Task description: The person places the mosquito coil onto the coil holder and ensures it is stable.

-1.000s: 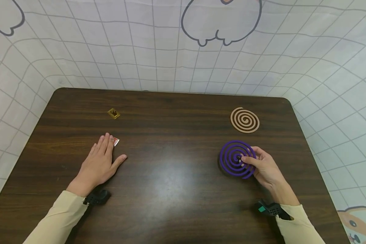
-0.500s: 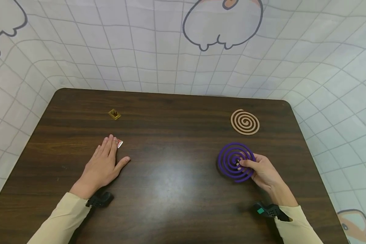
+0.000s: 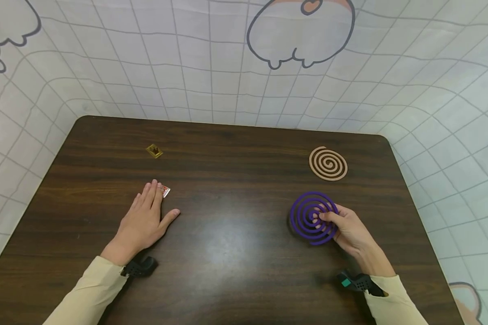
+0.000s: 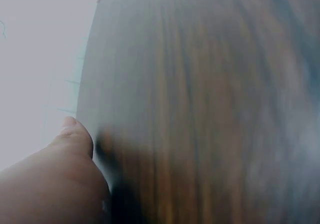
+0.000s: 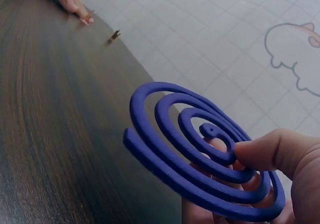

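Note:
My right hand pinches a purple mosquito coil, thumb on top and fingers beneath. In the right wrist view the coil is tilted and held off the table. My left hand lies palm down at the left, fingers straight and thumb spread. From under its fingertips sticks out a small red and white piece, mostly covered, its kind unclear. Only the thumb side of that hand shows in the left wrist view.
Behind my right hand, a tan mosquito coil lies flat on the dark wooden table. A small gold metal stand sits near the back left. A white grid-patterned cloth rises behind the table.
My left hand has slid a little to the right across the table, and the red and white piece has shifted with it. My right hand keeps the purple coil, moved slightly nearer.

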Tool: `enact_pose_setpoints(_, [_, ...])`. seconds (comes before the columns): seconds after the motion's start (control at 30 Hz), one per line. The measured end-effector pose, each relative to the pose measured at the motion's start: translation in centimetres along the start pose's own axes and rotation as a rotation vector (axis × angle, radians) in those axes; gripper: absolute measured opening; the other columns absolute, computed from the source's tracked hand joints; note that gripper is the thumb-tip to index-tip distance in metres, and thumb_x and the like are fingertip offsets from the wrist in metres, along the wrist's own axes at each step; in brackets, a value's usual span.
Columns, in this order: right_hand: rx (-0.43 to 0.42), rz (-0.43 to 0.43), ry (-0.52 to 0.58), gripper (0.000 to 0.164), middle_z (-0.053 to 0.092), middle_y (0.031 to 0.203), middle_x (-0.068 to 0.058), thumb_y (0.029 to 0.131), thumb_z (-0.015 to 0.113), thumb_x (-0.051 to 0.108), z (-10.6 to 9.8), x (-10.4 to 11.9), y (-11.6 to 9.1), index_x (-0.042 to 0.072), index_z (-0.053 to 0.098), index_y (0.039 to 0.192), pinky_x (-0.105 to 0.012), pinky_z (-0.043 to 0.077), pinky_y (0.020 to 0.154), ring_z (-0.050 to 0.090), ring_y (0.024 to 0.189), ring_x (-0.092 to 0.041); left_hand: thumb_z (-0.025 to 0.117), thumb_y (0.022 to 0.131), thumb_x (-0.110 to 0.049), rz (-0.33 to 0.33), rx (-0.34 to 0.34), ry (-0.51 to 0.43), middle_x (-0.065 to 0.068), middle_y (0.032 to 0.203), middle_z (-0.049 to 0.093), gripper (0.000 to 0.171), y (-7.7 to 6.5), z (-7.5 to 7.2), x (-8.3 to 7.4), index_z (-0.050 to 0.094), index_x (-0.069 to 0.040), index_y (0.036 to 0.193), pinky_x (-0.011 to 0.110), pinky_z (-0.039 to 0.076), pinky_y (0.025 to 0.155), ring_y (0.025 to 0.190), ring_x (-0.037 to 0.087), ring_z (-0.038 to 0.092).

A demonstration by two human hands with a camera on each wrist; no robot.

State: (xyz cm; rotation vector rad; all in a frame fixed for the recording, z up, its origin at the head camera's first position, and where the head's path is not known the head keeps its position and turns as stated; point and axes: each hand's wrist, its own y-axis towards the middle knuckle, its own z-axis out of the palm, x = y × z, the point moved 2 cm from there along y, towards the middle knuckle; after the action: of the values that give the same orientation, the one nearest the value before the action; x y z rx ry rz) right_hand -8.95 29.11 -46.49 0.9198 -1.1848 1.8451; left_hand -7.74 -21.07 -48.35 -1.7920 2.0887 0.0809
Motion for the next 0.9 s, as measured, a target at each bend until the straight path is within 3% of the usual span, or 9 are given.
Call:
enact_pose_setpoints(0.17, [-0.006,0.016,0.017,0.019,0.079,0.089,0.002,0.104,0.055,0.0,-0.1,-0.3,0.0,0.011,0.07,0.101,-0.02,0.061,0.068,0.076,0.078,-0.009,0.036,0.105,-0.066,-0.014,-0.016,0.0,0.027,0.174,0.003,0.097,-0.1,0.3,-0.6,0.005,0.005,0.164,0.065,0.013,0.13,0.162,0.045,0.005])
enact_pose_setpoints(0.5, [0.059,0.011,0.053,0.022,0.079,0.098,0.002,0.101,0.057,-0.006,0.0,-0.8,0.4,0.009,0.069,0.111,-0.021,0.064,0.077,0.077,0.085,-0.008,0.037,0.104,-0.069,-0.04,-0.054,0.023,0.029,0.173,0.007,0.099,-0.1,0.9,-1.1,0.012,0.006,0.163,0.065,0.014,0.13,0.163,0.045,0.004])
enact_pose_setpoints(0.9, [0.009,0.023,0.005,0.015,0.078,0.091,0.004,0.1,0.063,-0.001,0.2,-1.1,0.6,0.012,0.071,0.105,-0.021,0.063,0.072,0.074,0.077,-0.007,0.038,0.104,-0.068,-0.025,-0.044,0.027,0.026,0.174,0.004,0.099,-0.1,1.1,-1.0,0.01,0.006,0.164,0.064,0.014,0.13,0.163,0.044,0.005])
